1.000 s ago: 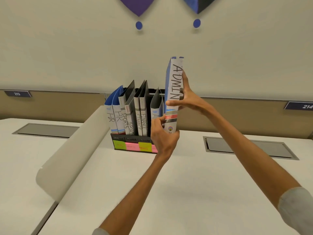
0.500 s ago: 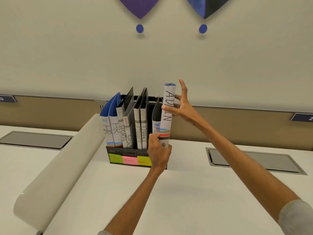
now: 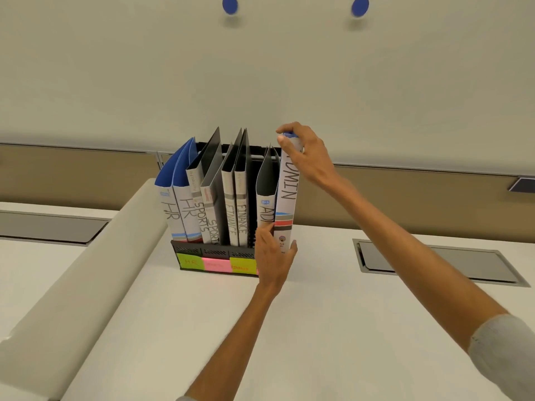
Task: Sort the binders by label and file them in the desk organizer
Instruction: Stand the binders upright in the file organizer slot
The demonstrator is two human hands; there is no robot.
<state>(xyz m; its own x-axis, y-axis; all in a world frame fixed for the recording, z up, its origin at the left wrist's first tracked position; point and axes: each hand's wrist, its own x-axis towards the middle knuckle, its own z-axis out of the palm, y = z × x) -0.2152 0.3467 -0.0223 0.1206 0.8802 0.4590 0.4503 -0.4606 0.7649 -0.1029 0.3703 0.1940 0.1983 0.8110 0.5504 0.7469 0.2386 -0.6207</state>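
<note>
A black desk organizer [image 3: 202, 251] stands on the white desk with coloured sticky labels along its front. In it stand two HR binders [image 3: 181, 208], two SPORTS binders [image 3: 207, 215], two FINANCE binders [image 3: 236, 215] and one ADMIN binder [image 3: 266, 205]. A second, taller ADMIN binder [image 3: 286, 198] stands upright at the organizer's right end. My left hand [image 3: 273, 259] grips its lower spine. My right hand [image 3: 307, 153] is curled over its top end.
A long white rolled sheet [image 3: 81, 273] lies at a slant left of the organizer. Grey recessed cable hatches sit in the desk at right [image 3: 434, 263] and at left [image 3: 46, 228]. A wall with a beige panel runs close behind the organizer.
The tall ADMIN binder has come down from above into the organizer's right end. My right hand moved from its side to its top. My left hand stays at its base.
</note>
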